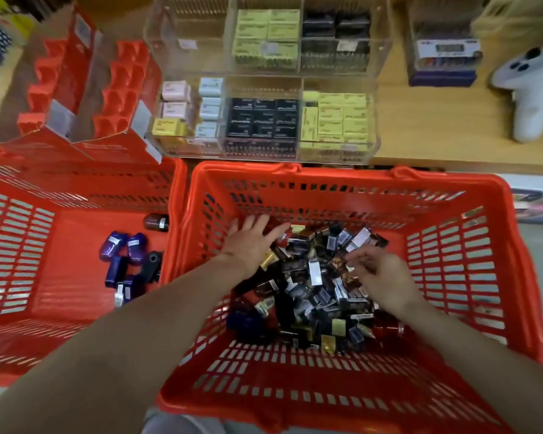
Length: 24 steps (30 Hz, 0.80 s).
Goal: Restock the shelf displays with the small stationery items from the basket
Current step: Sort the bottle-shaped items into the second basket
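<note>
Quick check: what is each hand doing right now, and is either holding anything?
Left hand: open, fingers straight, on the pile of small boxes in the basket.
Right hand: fingers curled over the pile; blurred, grip cannot be told.

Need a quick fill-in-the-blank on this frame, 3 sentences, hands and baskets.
1. Both hands reach into the ____ of the two red baskets.
2. The left hand lies over the pile of small boxes with its fingers ____.
3. The clear acrylic display stands on the wooden ____ behind the baskets.

Missing words: right; straight; shelf
</note>
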Tool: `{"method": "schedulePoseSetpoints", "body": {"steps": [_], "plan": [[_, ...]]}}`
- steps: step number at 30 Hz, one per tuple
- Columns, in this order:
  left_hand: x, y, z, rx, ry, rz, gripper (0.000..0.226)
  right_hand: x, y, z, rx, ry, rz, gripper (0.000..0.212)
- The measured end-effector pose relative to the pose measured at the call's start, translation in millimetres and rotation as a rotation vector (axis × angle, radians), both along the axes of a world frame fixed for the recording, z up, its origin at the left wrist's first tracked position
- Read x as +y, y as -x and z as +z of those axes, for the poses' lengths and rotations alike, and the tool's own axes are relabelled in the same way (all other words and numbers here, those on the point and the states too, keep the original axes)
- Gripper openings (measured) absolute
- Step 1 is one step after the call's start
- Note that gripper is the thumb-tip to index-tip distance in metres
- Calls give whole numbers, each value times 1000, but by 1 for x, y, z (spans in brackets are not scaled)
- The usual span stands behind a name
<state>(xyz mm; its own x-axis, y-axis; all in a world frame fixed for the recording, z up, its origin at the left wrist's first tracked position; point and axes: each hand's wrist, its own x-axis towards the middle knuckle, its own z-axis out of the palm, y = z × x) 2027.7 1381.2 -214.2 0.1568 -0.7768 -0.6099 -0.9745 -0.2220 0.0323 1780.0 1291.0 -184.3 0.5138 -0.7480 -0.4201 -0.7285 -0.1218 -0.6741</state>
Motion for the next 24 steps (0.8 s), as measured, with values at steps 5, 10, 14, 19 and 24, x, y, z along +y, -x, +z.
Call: {"method": "schedulePoseSetpoints", "body": {"steps": [5, 10, 14, 19, 24], "plan": [[-10, 3, -16, -73, -140, 7, 115, -14, 0, -10, -1, -33, -18, 22], [-17, -1, -15, -95, -117, -62, 96, -20, 4, -15, 4, -71, -60, 19], [-4, -2, -14, -126, -47, -97, 72, -13, 16, -19, -9, -66, -87, 23], [6, 6, 1, 254, 142, 411, 47, -1, 31, -14, 26, -83, -86, 17], [33, 37, 22, 930, 163, 1200, 69, 21, 32, -6, 66, -74, 32, 12]]}}
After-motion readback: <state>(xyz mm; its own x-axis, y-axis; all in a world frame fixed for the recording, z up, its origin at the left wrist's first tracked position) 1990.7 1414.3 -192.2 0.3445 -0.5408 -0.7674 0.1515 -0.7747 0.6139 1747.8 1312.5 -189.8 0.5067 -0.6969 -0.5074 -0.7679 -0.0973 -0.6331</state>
